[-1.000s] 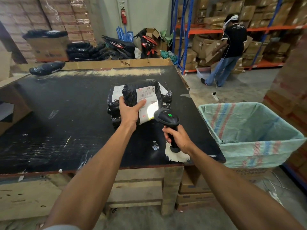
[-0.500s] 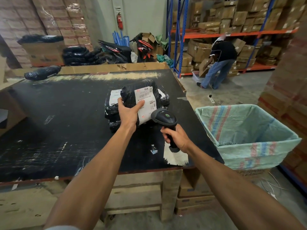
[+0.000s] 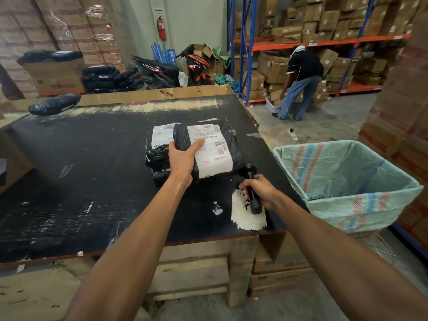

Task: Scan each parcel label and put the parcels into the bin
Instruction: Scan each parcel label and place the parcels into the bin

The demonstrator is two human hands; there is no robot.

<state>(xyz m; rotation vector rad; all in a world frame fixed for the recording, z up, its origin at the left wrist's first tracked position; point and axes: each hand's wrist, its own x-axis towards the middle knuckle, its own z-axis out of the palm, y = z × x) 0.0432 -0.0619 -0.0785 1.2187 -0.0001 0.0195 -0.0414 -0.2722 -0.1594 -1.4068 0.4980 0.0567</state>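
Observation:
My left hand (image 3: 184, 158) grips a black plastic parcel (image 3: 231, 144) by its left edge, thumb on its white label, which faces up. The parcel is tilted above a small stack of black parcels (image 3: 157, 151) on the black table (image 3: 92, 170). My right hand (image 3: 260, 191) holds the black barcode scanner (image 3: 251, 181) by its handle, low over the table's right front part, with its head tucked under the held parcel's lower right corner. The bin (image 3: 361, 205), a box lined with a green woven sack, stands open to the right of the table.
Another black parcel (image 3: 54, 104) lies at the table's far left corner. A white paper scrap (image 3: 247, 216) is stuck by the front edge. A person (image 3: 301, 82) bends at the shelving racks behind. Cardboard boxes sit under the table, and stacked cartons rise on the far right.
My right hand has lowered the scanner from pointing at the label to near the tabletop. The scan light on the label is gone. My left hand has lifted the parcel slightly and turned its label more upward.

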